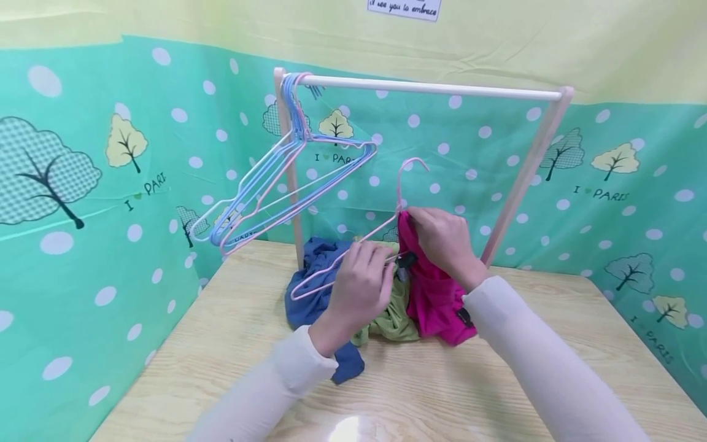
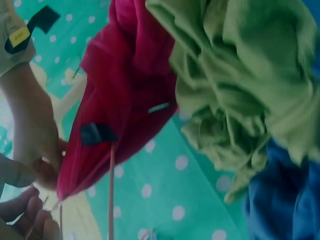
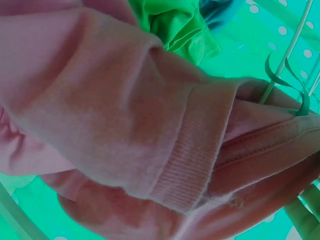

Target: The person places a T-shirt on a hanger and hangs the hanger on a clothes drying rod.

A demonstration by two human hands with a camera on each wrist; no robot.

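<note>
My left hand [image 1: 360, 285] grips the pink hanger [image 1: 399, 187], my right hand [image 1: 442, 238] pinches the magenta garment [image 1: 433, 298]; insertion appears underway; next calls for covering the hanger's bare end.

Pink hanger [image 1: 399, 191] partly hidden by magenta garment [image 1: 433, 301], wall sign [image 1: 405, 8] cut off at top

My head view is bright, with white glare on the wood-grain tabletop [image 1: 188, 362]; my left wrist view dims the magenta garment [image 2: 125, 85], my right's greens oversaturate.
</note>
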